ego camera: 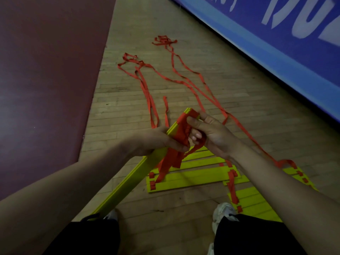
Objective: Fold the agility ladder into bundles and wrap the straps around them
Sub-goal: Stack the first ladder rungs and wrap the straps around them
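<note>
A bundle of yellow ladder rungs slants from lower left up to the centre, and my left hand grips it around the middle. Red strap is wound around the bundle's upper end. My right hand pinches that red strap beside the bundle, fingers curled around it. Loose red straps trail away across the wooden floor in long tangled lines. More yellow rungs lie flat on the floor under my hands, joined by red straps.
A dark red mat covers the floor on the left. A blue banner wall runs diagonally along the right. My white shoes and black trouser legs are at the bottom. Another stack of yellow rungs lies by my right foot.
</note>
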### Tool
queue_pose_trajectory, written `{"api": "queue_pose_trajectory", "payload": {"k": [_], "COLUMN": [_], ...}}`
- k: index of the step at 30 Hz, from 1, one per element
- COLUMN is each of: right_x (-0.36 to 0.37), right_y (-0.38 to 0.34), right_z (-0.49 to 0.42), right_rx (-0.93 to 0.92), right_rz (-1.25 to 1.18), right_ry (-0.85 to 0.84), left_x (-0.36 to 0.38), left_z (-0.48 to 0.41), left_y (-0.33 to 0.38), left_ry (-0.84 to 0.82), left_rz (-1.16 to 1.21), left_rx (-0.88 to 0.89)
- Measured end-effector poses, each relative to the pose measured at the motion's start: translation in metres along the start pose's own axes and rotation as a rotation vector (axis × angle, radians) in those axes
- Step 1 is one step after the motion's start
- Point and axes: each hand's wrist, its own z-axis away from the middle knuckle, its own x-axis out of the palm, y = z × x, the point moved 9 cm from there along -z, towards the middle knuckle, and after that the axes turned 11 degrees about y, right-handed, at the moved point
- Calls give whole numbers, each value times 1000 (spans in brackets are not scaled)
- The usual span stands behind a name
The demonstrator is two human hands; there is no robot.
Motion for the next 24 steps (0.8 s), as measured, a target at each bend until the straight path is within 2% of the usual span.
{"api": "queue_pose_trajectory", "payload": {"k": [8, 17, 21, 24], "right_x": [-3, -3, -6, -10], "right_y": [-1, -2, -2, -2], "right_z": [-1, -3, -5, -6], "right_rx": [-5, -8, -12, -14], "right_rz": [39, 30, 17, 8], "right_ry": [-2, 18, 38, 64], "left_x": [-6, -11, -12, -12], "left_z": [5, 4, 0, 1], "left_y": [-1, 12, 14, 22], "left_ry": [-89, 83, 187, 186], "left_rz": [15, -88, -171, -179], "left_rx": [-5, 130, 128, 233]}}
